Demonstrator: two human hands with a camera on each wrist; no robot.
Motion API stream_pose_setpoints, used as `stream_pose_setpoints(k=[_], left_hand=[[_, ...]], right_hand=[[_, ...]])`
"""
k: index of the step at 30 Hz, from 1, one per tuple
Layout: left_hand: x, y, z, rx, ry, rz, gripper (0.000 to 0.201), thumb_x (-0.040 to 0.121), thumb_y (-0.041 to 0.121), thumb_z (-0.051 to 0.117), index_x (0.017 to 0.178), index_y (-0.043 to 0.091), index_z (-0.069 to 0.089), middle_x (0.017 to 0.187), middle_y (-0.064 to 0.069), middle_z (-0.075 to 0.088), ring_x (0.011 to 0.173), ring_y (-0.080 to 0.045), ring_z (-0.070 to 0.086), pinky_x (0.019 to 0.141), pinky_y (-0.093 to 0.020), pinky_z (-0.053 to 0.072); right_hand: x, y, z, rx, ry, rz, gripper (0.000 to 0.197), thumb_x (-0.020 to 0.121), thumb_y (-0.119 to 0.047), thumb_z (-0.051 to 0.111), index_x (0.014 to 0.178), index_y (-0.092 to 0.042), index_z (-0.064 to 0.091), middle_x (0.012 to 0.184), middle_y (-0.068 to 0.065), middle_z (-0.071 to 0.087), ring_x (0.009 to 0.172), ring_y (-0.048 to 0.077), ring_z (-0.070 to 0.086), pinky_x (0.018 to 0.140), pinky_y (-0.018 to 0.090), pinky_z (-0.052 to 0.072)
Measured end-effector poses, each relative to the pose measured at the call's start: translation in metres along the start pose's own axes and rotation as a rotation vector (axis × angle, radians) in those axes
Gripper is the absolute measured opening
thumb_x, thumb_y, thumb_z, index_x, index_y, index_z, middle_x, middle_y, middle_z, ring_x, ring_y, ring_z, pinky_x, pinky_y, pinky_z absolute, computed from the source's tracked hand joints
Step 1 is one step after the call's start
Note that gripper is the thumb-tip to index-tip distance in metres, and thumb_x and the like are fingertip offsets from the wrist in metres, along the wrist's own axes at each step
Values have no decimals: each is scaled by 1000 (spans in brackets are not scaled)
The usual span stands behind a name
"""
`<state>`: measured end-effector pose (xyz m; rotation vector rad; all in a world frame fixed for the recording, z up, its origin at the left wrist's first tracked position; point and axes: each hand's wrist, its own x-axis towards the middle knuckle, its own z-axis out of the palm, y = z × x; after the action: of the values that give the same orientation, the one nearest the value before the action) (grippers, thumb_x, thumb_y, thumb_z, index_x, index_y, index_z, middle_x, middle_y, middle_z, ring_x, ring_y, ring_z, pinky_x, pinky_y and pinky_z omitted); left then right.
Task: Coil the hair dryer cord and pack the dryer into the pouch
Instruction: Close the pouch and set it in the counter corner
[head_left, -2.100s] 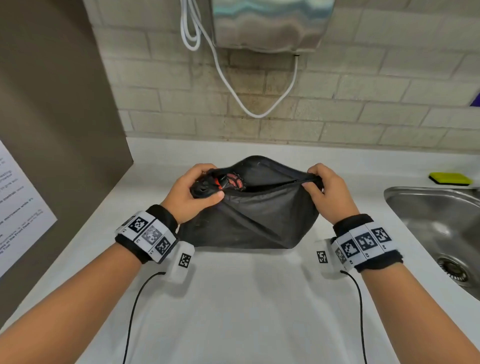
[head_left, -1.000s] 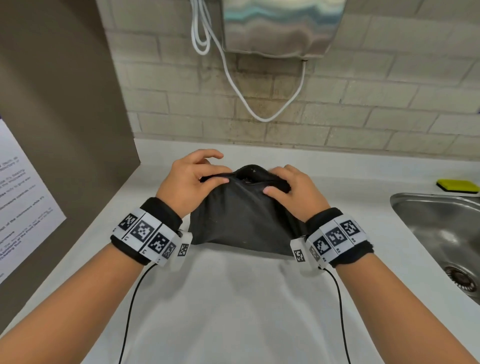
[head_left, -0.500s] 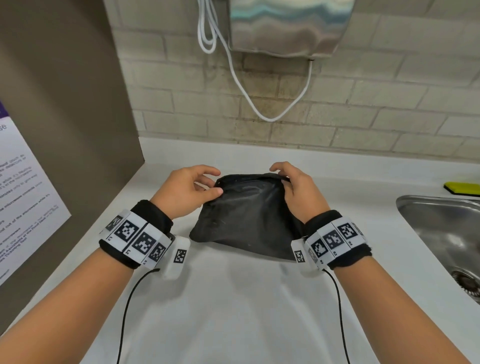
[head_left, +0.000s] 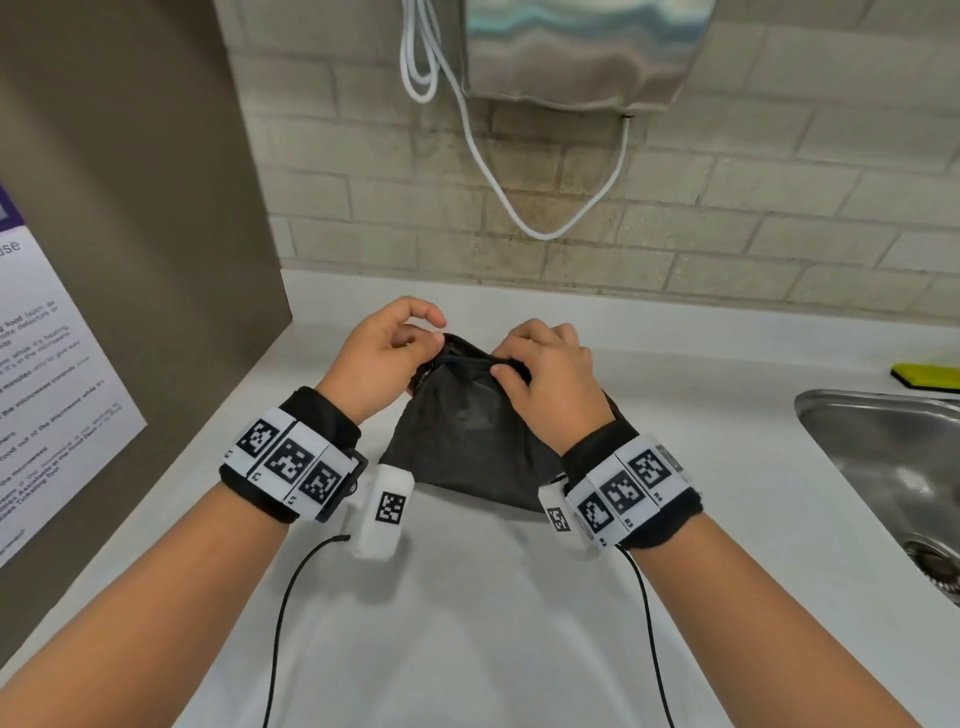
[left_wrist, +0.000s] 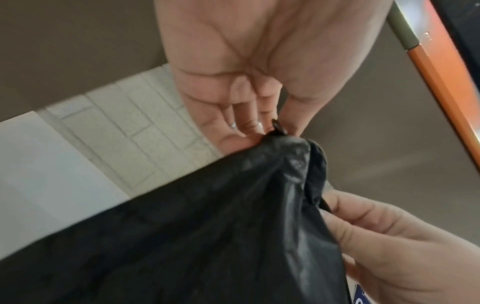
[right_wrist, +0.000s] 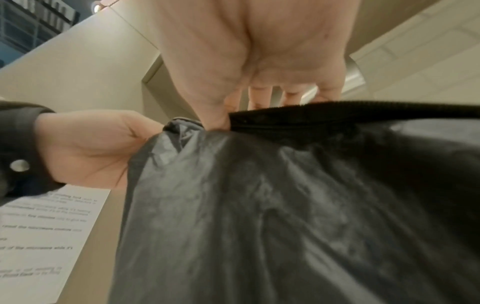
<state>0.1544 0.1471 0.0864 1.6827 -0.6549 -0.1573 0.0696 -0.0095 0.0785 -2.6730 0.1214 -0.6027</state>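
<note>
The black pouch (head_left: 467, 436) stands on the white counter (head_left: 467, 597), its top bunched up between both hands. My left hand (head_left: 434, 340) pinches the small zipper pull (left_wrist: 277, 127) at the left end of the pouch (left_wrist: 207, 226). Just to the right, my right hand (head_left: 511, 364) grips the top edge, thumb on the near side and fingers behind the zipper tape (right_wrist: 350, 113). The pouch (right_wrist: 285, 205) fills the right wrist view, with the left hand (right_wrist: 91, 150) at its corner. The hair dryer and its cord are hidden.
A steel sink (head_left: 857, 415) is set into the counter at the right, with a yellow sponge (head_left: 924, 375) behind it. A metal wall unit (head_left: 582, 52) with a looping white cord (head_left: 488, 171) hangs above. A brown side panel carries a printed notice (head_left: 52, 389).
The pouch mouth, open earlier with the dryer showing inside, is now drawn together. Both hands have moved closer at the top, and the left has taken the zipper pull.
</note>
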Motion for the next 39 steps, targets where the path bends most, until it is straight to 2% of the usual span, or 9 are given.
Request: stream_pose_setpoints(k=[3, 7, 11, 18, 21, 25, 28, 35, 39], left_hand=[[-6, -7, 0, -1, -18, 51, 17, 88, 9, 57, 81, 24, 53, 73, 3, 54, 54, -5, 52, 52, -20, 45], [-19, -22, -1, 199, 61, 63, 24, 66, 42, 69, 83, 36, 54, 79, 9, 51, 66, -9, 50, 63, -10, 44], [-28, -26, 3, 269, 43, 97, 28, 71, 27, 77, 84, 37, 55, 75, 9, 60, 64, -2, 54, 63, -7, 44], [-24, -24, 6, 188, 293, 179, 26, 74, 1, 70, 90, 20, 64, 70, 9, 56, 60, 4, 51, 63, -6, 45], [-24, -23, 13, 180, 285, 177, 25, 74, -3, 68, 94, 11, 64, 68, 7, 53, 56, 4, 49, 62, -4, 43], [-27, -24, 21, 209, 237, 189, 30, 72, -2, 69, 92, 18, 60, 70, 8, 55, 60, 5, 52, 63, -4, 44], [-30, -25, 27, 227, 188, 184, 34, 70, -5, 68, 93, 17, 58, 73, 10, 56, 65, 8, 54, 66, -3, 45], [-34, -29, 20, 247, 58, 237, 37, 71, -6, 70, 92, 21, 56, 80, 9, 56, 69, -4, 56, 69, -12, 51], [-27, -32, 2, 266, 118, 267, 41, 76, -5, 65, 84, 34, 56, 88, 12, 57, 68, -1, 56, 68, -12, 51]], right_hand=[[0, -1, 5, 158, 20, -9, 16, 90, -14, 50, 97, -9, 63, 103, 8, 56, 98, 28, 51, 90, 46, 42], [-1, -3, 6, 187, 87, -24, 11, 86, -9, 52, 93, -9, 61, 92, 6, 57, 91, 27, 55, 84, 46, 45], [-1, -4, 4, 175, 99, -33, 15, 86, -6, 51, 97, -7, 61, 93, 8, 58, 89, 26, 55, 80, 38, 47], [-5, -18, 10, 162, 58, -228, 54, 78, 12, 35, 114, -19, 59, 105, 14, 51, 87, 32, 49, 77, 42, 48], [-6, -18, 14, 205, 40, -188, 39, 80, -15, 29, 98, -18, 64, 105, 11, 48, 80, 30, 49, 77, 48, 48], [-5, -28, 9, 212, -45, 2, 40, 76, -53, 49, 82, -16, 64, 107, -1, 39, 95, 28, 48, 90, 45, 43], [-3, -31, 11, 147, -70, 44, 34, 75, -45, 67, 76, -11, 65, 116, 1, 42, 106, 25, 39, 95, 40, 37], [-2, -21, 12, 131, -184, -6, 17, 83, -26, 64, 85, -10, 71, 126, 1, 40, 117, 21, 31, 91, 25, 22], [5, -14, 2, 317, -81, 17, 15, 89, -10, 51, 87, -1, 63, 105, 6, 48, 105, 23, 47, 84, 17, 30]])
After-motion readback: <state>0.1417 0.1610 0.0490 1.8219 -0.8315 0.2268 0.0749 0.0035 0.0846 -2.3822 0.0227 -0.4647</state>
